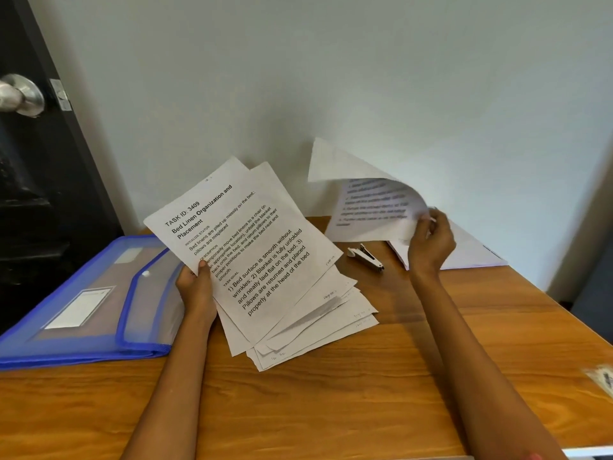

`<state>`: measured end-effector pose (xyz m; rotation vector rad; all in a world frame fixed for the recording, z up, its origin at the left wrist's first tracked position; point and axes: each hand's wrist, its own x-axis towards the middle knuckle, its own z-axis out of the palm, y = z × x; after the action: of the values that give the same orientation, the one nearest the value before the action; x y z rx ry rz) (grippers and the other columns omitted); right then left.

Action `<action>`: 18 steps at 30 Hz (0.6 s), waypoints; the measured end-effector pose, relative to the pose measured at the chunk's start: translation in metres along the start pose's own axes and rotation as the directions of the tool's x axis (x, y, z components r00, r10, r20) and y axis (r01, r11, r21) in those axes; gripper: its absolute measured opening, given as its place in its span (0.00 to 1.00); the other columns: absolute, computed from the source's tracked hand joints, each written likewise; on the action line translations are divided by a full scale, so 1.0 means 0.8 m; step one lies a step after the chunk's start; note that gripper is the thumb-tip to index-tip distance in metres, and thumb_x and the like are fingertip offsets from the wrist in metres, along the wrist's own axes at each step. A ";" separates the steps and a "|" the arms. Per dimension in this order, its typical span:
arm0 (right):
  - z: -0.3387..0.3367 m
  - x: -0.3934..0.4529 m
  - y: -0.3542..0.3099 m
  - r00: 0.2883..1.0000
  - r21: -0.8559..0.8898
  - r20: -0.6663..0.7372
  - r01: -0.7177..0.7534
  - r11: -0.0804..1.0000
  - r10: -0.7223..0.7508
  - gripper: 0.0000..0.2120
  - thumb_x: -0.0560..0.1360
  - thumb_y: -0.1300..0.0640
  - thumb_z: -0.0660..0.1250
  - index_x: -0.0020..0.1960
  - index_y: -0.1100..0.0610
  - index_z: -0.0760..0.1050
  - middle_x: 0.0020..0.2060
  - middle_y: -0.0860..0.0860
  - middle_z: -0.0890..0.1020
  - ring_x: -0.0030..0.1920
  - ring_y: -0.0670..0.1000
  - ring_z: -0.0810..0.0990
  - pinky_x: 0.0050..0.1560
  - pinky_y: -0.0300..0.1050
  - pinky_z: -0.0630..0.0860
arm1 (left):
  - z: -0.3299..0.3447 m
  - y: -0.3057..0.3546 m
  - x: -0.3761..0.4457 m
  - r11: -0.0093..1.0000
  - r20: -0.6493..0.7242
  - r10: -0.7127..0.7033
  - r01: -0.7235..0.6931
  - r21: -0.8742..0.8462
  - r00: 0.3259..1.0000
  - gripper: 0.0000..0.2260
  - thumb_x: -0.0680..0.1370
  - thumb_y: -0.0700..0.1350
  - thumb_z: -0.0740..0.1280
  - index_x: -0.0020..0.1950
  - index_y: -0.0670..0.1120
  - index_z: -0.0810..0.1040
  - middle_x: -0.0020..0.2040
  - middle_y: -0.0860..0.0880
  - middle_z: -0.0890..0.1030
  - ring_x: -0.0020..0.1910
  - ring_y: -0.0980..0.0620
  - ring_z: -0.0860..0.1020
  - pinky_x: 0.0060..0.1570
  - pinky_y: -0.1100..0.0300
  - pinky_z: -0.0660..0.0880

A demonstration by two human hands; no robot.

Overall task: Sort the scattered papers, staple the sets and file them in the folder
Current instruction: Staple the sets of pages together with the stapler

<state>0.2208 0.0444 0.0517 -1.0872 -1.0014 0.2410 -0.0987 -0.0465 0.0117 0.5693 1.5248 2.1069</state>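
The left hand (195, 287) grips a fanned stack of papers (265, 260) above the table (331, 393). At two o'clock, the right hand (431, 240) pinches a curled sheet (371, 200). Stapler (366, 257) between them; folder (89, 300) at nine o'clock.

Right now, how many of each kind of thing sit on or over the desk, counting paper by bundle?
Paper bundles: 3 (fanned stack, curled sheet, flat pile)
Blue folder: 1
Stapler: 1
Total: 5
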 end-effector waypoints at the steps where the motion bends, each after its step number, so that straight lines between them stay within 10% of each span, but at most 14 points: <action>1: 0.004 -0.004 0.007 0.997 0.001 0.052 -0.051 0.999 0.051 0.12 0.80 0.60 0.58 0.57 0.66 0.75 0.48 0.59 0.81 0.43 0.51 0.76 0.36 0.28 0.68 | 0.000 0.000 0.000 1.000 0.012 -0.012 0.012 -0.018 1.000 0.13 0.81 0.38 0.59 0.64 0.41 0.73 0.62 0.42 0.77 0.60 0.43 0.76 0.58 0.45 0.74; 9: 0.011 -0.026 0.006 0.667 0.112 0.711 -0.420 0.900 0.223 0.08 0.80 0.59 0.59 0.47 0.53 0.77 0.44 0.52 0.81 0.48 0.54 0.79 0.46 0.51 0.76 | -0.003 0.002 0.000 0.991 -0.008 -0.081 0.080 -0.110 0.997 0.13 0.81 0.38 0.59 0.65 0.40 0.72 0.62 0.42 0.76 0.59 0.44 0.76 0.56 0.48 0.74; 18: 0.015 -0.048 -0.018 0.371 -0.007 0.907 -0.462 0.887 0.200 0.12 0.81 0.58 0.56 0.56 0.52 0.77 0.49 0.54 0.82 0.48 0.53 0.82 0.43 0.45 0.78 | -0.002 -0.002 0.002 0.976 0.011 -0.170 0.169 -0.136 0.985 0.13 0.81 0.39 0.59 0.65 0.41 0.72 0.62 0.42 0.76 0.60 0.42 0.76 0.59 0.42 0.73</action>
<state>0.1861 0.0215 0.0430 -0.8794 -1.6239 1.3990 -0.1004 -0.0462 0.0101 0.3751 1.3648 2.0605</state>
